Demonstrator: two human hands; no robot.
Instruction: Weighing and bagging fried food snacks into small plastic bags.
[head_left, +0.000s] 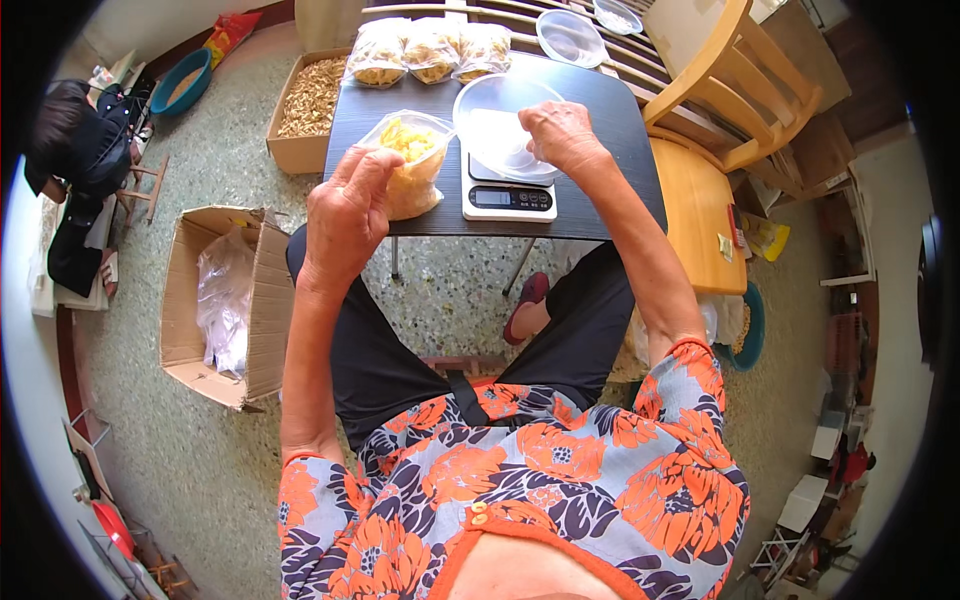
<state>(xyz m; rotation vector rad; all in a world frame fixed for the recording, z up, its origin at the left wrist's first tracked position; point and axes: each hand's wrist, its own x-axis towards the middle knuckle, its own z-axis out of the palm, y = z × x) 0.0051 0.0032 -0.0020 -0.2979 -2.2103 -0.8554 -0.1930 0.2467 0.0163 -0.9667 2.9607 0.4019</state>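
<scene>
My left hand pinches the near-left edge of an open clear plastic bag of yellowish dried pieces, which rests on the dark folding table. Over the right side of a clear plastic bowl is my right hand, its fingers curled downward; whether they hold anything is hidden. The bowl sits on a white digital kitchen scale with a lit display. Several filled plastic bags stand in a row along the table's far edge.
A cardboard box of dried pieces stands left of the table. Nearer on the floor is a cardboard box with plastic bags. A wooden chair is at the right. Another person sits far left. Beyond the table is a clear bowl.
</scene>
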